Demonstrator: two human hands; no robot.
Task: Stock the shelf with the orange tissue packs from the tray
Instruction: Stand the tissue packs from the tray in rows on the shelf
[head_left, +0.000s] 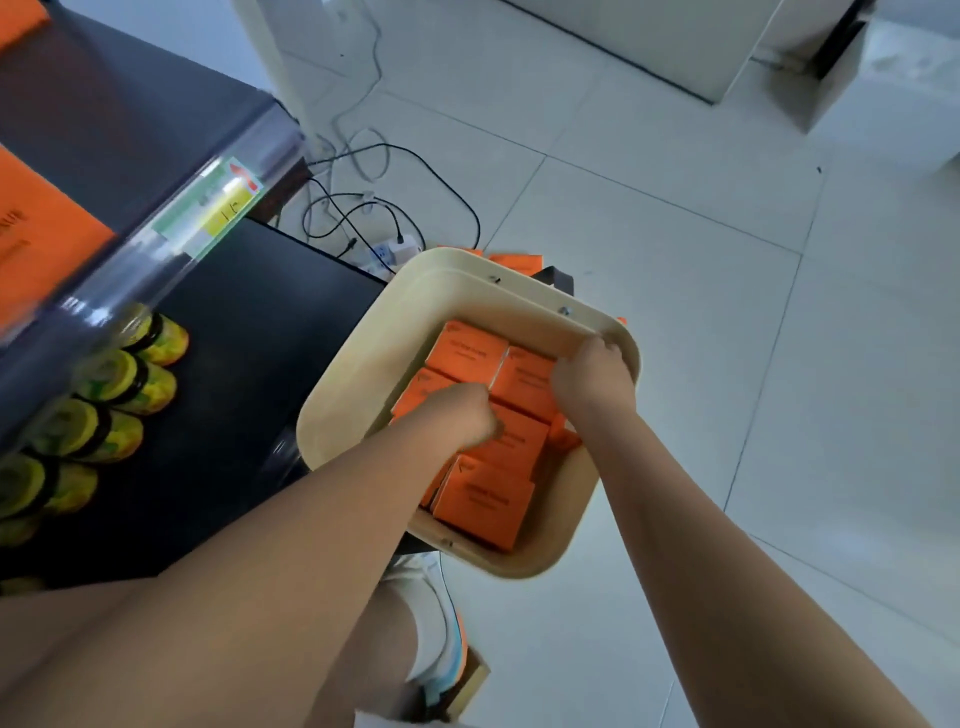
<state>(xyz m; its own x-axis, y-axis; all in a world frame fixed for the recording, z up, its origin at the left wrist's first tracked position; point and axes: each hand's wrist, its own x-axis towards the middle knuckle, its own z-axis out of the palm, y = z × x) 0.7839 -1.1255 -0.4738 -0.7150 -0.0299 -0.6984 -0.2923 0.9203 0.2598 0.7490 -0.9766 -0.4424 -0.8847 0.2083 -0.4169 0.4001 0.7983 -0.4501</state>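
Much of the dark shelf (130, 119) at left is blurred and cut off by the frame; shelved packs (41, 234) show orange on its upper board. Beige tray (358, 374) just beside it holds the orange tissue packs (483, 499), partly covered by both forearms. Left hand (462, 415) rests knuckles-up on the middle packs, fingers curled under, tips hidden; cannot tell if gripping. Right hand (592, 376) sits in the far right corner, fingers hooked over one pack's far edge. Cans (124, 379) stand on the lower board. Cables (363, 208) lie on the floor beyond the tray.

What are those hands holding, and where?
Orange tissue packs in the tray: the left hand curls its fingers round one pack's edge, the right hand round another's far edge.
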